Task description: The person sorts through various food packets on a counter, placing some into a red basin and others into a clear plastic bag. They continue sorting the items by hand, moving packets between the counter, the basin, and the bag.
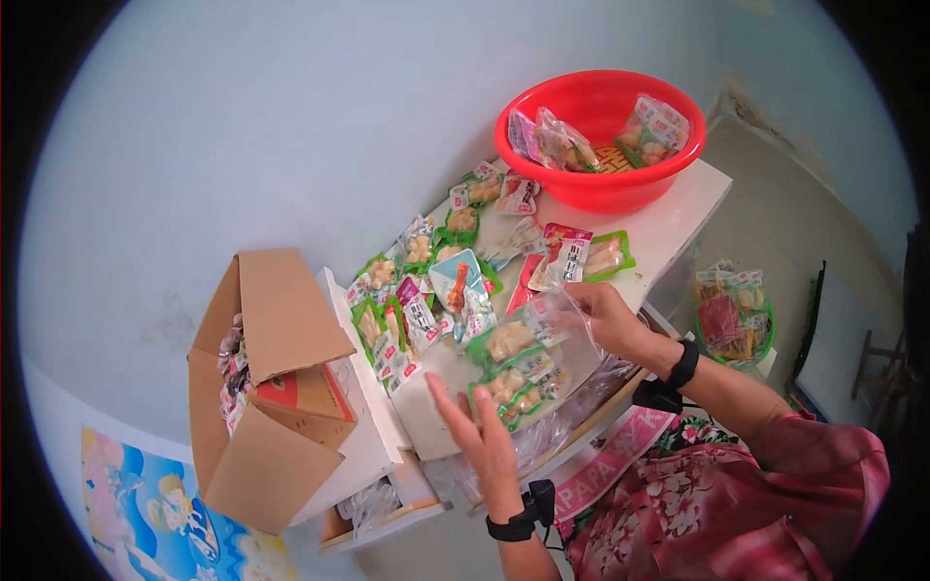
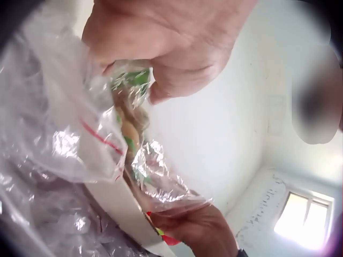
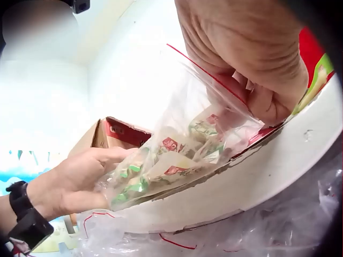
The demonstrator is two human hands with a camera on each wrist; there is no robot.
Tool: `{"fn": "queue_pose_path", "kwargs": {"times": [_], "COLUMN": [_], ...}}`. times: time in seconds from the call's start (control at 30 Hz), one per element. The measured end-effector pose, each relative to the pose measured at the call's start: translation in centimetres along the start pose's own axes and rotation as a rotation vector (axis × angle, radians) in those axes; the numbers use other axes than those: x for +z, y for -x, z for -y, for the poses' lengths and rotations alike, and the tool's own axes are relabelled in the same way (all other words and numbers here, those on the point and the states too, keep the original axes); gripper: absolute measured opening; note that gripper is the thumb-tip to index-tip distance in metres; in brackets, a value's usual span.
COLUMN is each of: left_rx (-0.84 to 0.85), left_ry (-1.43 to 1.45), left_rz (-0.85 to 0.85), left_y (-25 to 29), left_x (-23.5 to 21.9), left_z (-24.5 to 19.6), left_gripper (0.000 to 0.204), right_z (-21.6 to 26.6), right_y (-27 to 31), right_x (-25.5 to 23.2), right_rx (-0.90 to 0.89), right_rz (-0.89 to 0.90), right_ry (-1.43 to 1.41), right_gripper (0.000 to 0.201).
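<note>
A clear zip bag [image 1: 511, 366] with several green-edged snack packets inside lies tilted over the front of the white table [image 1: 431, 436]. My right hand [image 1: 603, 320] pinches its upper edge, near the red zip line that shows in the right wrist view. At the bag's lower end is my left hand [image 1: 484, 450], its fingers fairly straight and its thumb apart, touching the plastic. In the left wrist view the bag's packets [image 2: 128, 120] show below that hand. Loose snack packets [image 1: 465, 290], some with green edges and others pink or blue, lie behind the bag.
A red basin [image 1: 601, 189] with filled bags stands at the table's far end. An open cardboard box [image 1: 291, 320] holding packets is at the left. Clear plastic bags [image 1: 552, 436] fill an open drawer in front. A green basket [image 1: 770, 334] with packets stands at the right.
</note>
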State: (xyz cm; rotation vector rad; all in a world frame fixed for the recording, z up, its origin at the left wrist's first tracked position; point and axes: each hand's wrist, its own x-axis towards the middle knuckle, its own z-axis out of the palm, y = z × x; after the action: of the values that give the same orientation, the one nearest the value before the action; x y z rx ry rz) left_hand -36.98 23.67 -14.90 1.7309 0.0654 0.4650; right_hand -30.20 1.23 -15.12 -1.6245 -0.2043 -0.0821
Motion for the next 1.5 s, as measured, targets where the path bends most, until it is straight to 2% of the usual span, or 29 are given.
{"fn": "queue_pose_path", "kwargs": {"times": [0.13,0.17,0.2,0.27,0.3,0.37,0.47,0.57,0.67,0.77,0.87,0.97,1.1,1.17,1.27,1.37,1.47,1.5], "left_rx": [0.113,0.12,0.129,0.218,0.261,0.297,0.335,0.332,0.339,0.374,0.391,0.403,0.418,0.369,0.363,0.378,0.372,0.366], "left_ry": [-0.062,-0.028,0.005,-0.169,-0.259,-0.376,-0.456,-0.493,-0.529,-0.573,-0.612,-0.643,-0.61,-0.483,-0.386,-0.336,-0.25,-0.216], "left_rz": [0.223,0.263,0.299,0.386,0.429,0.433,0.4,0.354,0.311,0.267,0.236,0.211,0.174,0.121,0.021,-0.054,-0.043,-0.028], "left_y": [-0.1,-0.3,-0.6,-1.1,-1.2,-1.1,-0.7,0.1,0.7,1.3,1.7,2.1,2.8,3.5,3.9,3.4,2.5,2.2], "left_x": [1.1,1.0,0.9,0.1,-0.2,-0.3,-0.2,0.1,0.6,0.9,1.2,1.5,1.4,1.3,0.5,-0.4,-0.9,-0.9], "left_z": [-0.7,-0.8,-0.9,-0.3,0.0,0.0,0.0,0.1,0.0,0.0,0.1,0.4,0.1,0.5,0.3,-0.1,-0.2,-0.2], "left_gripper": [0.075,0.072,0.069,0.062,0.059,0.055,0.054,0.055,0.055,0.055,0.055,0.056,0.061,0.071,0.09,0.106,0.116,0.118], "right_z": [0.7,-1.8,-1.1,0.8,0.3,-1.4,-0.9,1.0,4.3,5.7,3.5,0.3,2.6,5.3,10.4,12.2,13.0,12.6], "right_y": [-1.0,-2.1,-2.1,-2.2,-2.4,-2.5,-1.3,-0.2,0.9,0.9,-0.1,-1.5,-2.0,-2.2,-2.0,-2.8,-2.7,-2.7], "right_x": [1.2,1.4,1.2,1.4,1.4,1.0,-0.1,-2.5,-2.7,-1.8,-0.5,0.3,2.1,2.5,2.6,2.2,2.1,1.9], "right_rx": [-0.106,-0.09,-0.063,-0.01,-0.043,-0.107,-0.159,0.0,0.159,0.241,0.1,-0.089,-0.337,-0.431,-0.617,-0.845,-0.759,-0.764], "right_rz": [0.063,0.065,0.071,0.092,0.082,0.058,-0.21,-0.179,0.006,0.142,0.153,0.095,0.088,0.116,0.189,0.277,0.354,0.355], "right_ry": [0.037,0.087,0.077,0.051,0.104,0.212,0.299,0.25,0.028,0.018,0.161,0.379,0.418,0.386,0.47,0.62,0.721,0.675], "right_gripper": [0.017,0.017,0.017,0.018,0.02,0.024,0.037,0.055,0.074,0.084,0.084,0.071,0.052,0.046,0.052,0.058,0.05,0.047]}}
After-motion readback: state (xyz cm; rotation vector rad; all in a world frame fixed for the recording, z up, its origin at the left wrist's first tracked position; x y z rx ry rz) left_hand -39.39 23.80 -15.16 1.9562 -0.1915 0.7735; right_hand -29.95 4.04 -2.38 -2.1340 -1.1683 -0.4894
